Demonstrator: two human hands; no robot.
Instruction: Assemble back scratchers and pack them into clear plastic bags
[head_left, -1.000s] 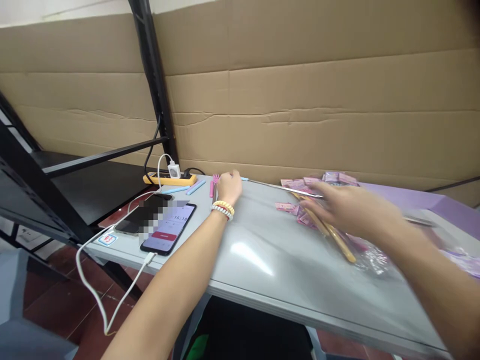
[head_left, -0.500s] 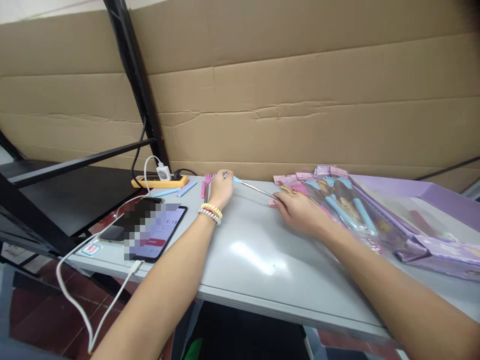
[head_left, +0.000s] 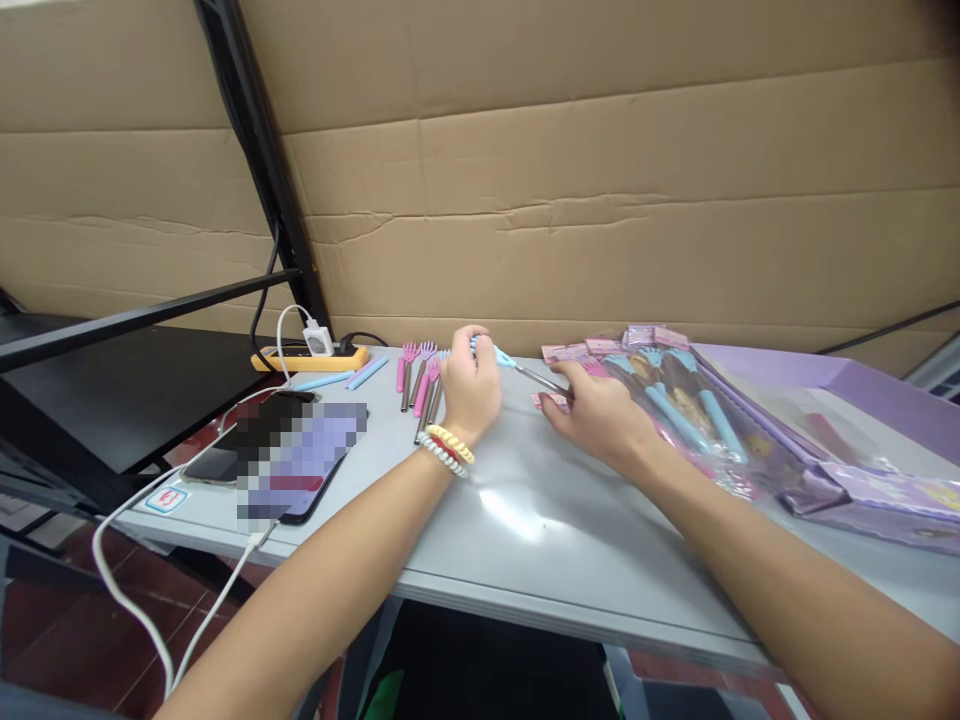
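Note:
Between my hands stretches a back scratcher with a light blue head and a thin metal rod (head_left: 541, 379). My left hand (head_left: 472, 385), with coiled bands at its wrist, is closed around the blue head end. My right hand (head_left: 600, 410) grips the rod's other end; the grip part under its fingers is hidden. Just left of my left hand lie several pink and purple back scratchers (head_left: 409, 352), heads away from me. A small pink label (head_left: 549, 400) shows by my right fingertips. Bagged back scratchers with blue handles (head_left: 679, 418) lie to the right of my right hand.
A purple box (head_left: 817, 375) stands at the right. On the left are a phone (head_left: 319, 470) on a white cable (head_left: 127, 585), another dark phone (head_left: 255, 430), a yellow power strip (head_left: 289, 360) and loose coloured tubes (head_left: 367, 372). Cardboard (head_left: 487, 200) closes off the back.
My left hand has moved right, closer to my right hand, and less of the metal rod shows between them. More of the loose back scratchers on the table have come into sight.

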